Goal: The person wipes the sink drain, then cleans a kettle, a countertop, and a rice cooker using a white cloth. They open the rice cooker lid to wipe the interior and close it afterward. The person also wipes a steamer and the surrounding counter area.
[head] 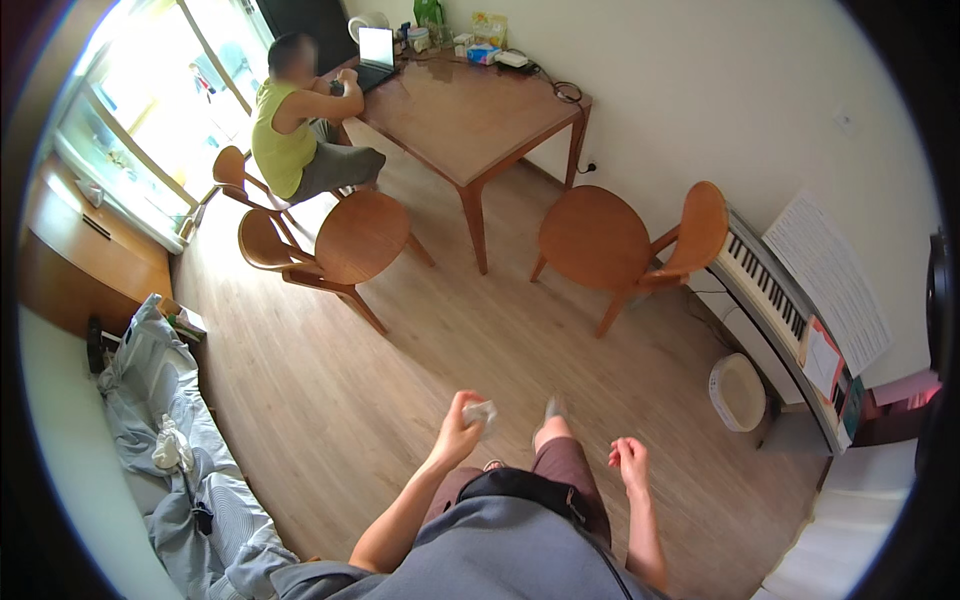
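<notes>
Held out over the wood floor, my left hand [461, 429] grips a crumpled whitish thing [481, 414], perhaps a tissue or thin plastic. Its exact kind is not clear. My right hand [631, 457] hangs to the right of my thigh with loosely curled fingers, and nothing shows in it. One foot is forward on the floor between the two hands. A black waist bag [517, 489] lies across my lap front.
Ahead stand a wooden table [465, 124] and wooden chairs [592, 236]. Another person in a yellow top sits at a laptop [375, 58]. To the right are a keyboard piano [772, 292] and a white bin [738, 393]; a cloth-covered sofa [217, 480] is left.
</notes>
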{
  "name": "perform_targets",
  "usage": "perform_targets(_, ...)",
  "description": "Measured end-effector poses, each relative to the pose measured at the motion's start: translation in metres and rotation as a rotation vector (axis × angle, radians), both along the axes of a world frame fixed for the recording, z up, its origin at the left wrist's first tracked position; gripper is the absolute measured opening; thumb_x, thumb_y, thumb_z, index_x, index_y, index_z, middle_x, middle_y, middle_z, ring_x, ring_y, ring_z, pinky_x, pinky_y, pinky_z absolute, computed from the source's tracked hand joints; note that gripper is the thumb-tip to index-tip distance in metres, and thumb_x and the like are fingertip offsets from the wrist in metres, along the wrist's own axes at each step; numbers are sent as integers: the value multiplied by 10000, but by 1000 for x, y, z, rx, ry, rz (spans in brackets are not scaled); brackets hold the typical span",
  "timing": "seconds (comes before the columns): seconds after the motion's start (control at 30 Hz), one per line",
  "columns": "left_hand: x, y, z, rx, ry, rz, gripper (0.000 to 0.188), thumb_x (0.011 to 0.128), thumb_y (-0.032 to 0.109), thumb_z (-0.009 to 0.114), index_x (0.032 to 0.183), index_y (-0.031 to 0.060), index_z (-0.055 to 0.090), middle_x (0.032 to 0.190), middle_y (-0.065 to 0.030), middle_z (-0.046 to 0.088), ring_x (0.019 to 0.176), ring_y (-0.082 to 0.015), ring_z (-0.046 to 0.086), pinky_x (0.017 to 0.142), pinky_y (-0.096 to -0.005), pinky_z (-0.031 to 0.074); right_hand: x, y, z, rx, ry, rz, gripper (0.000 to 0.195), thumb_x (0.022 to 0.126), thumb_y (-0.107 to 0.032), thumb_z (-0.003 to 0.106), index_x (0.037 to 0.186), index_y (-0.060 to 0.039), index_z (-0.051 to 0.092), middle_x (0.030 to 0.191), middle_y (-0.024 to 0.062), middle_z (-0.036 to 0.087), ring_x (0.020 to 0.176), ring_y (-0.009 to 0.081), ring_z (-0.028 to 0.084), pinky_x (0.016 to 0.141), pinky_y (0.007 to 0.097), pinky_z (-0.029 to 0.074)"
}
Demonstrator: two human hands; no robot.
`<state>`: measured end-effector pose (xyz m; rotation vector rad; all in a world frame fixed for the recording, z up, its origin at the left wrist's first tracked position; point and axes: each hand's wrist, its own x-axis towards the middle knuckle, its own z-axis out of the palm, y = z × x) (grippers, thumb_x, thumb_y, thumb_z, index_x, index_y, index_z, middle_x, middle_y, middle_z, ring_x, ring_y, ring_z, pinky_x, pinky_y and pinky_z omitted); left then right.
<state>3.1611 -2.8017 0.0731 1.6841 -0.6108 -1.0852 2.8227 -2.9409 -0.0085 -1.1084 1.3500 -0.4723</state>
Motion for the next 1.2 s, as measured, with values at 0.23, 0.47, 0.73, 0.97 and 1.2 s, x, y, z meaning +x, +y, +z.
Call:
perform_targets(0.23,67,-237,4,-218,-19,-95,585,812,-126,403,1327,102,243,1259,-158,419,813,-155,566,579,-271,522,251,-202,89,89,-428,385,423,982,-314,574,1335,-101,481,968,55,606,771,107,594,702,269,514)
perform_targets(0.47,217,-394,63,-166,-564,-103,884,799,-44,536,1530,153,81,1263,-250,439,899,-395,619,751,-436,550,461,-355,98,137,-547,614,375,976,-268,580,1302,-86,551,1054,21,623,953,94,569,839,252,478)
perform_targets(0.73,555,-670,86,-66,-1154,-457,393,777,208,682,1155,117,625,1413,-236,393,1284,-420,407,1004,-525,404,664,-506,23,-1,-405,76,249,970,-258,589,1092,-44,623,930,13,613,813,83,562,648,244,472)
perform_targets(0.97,795,-991,-21,-188,-1429,-345,184,804,173,642,974,146,707,1530,-187,268,1406,-436,213,1079,-562,304,778,-512,-2,102,-245,-275,247,965,-247,602,1098,-39,622,885,11,623,750,81,583,642,234,482)
perform_targets(1.2,899,-1085,-58,-330,-1204,-325,105,825,141,635,886,76,690,1079,-68,639,1105,-205,562,1006,-404,383,813,-547,13,225,-114,-562,239,974,-227,591,1115,-34,609,959,33,635,815,99,615,648,255,517)
